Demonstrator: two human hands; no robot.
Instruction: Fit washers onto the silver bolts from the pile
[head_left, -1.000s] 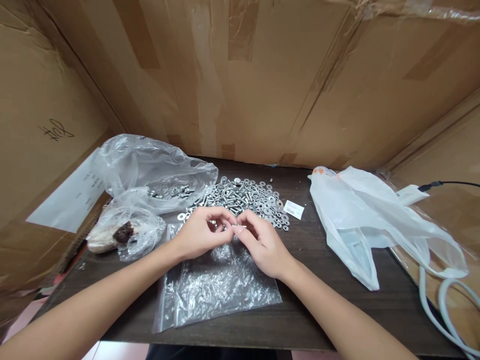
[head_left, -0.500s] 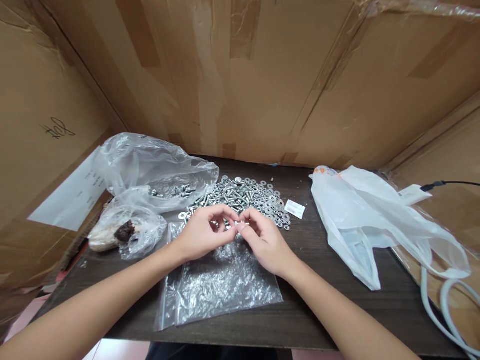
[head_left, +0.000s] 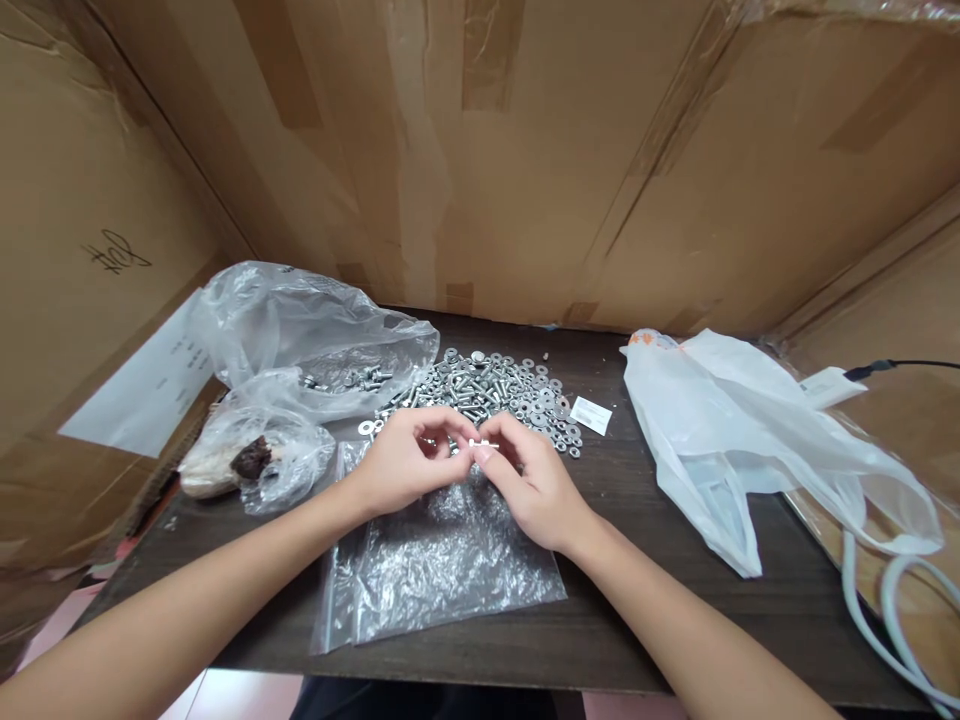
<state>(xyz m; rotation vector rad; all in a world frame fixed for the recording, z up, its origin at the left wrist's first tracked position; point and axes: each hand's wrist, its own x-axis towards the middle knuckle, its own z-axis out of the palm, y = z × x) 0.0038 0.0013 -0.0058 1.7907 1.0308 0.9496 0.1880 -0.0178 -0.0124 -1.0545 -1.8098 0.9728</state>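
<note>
Between my two hands is a small silvery bolt (head_left: pixel 484 444), lying roughly level. My left hand (head_left: pixel 405 460) pinches its left end with thumb and forefinger. The thumb and fingers of my right hand (head_left: pixel 534 484) close around its shank. Whether a washer or nut sits on it is too small to tell. Just beyond my fingers spreads a pile of metal bolts (head_left: pixel 472 385), with flat washers (head_left: pixel 551 405) along its right side. Under my hands lies a clear zip bag (head_left: pixel 457 575), flat on the dark table (head_left: pixel 615 600).
At the left, a large clear bag (head_left: pixel 292 320) holds some bolts, with a smaller knotted plastic bag (head_left: pixel 289 455) in front. A white label (head_left: pixel 591 415) lies right of the washers. Farther right are a white plastic bag (head_left: pixel 705 420) and a pale cable (head_left: pixel 892 610). Cardboard walls (head_left: pixel 555 180) enclose the table.
Both hands stay almost in place on the bolt, which now shows a little more clearly between the fingertips. The whole view has shifted very slightly.
</note>
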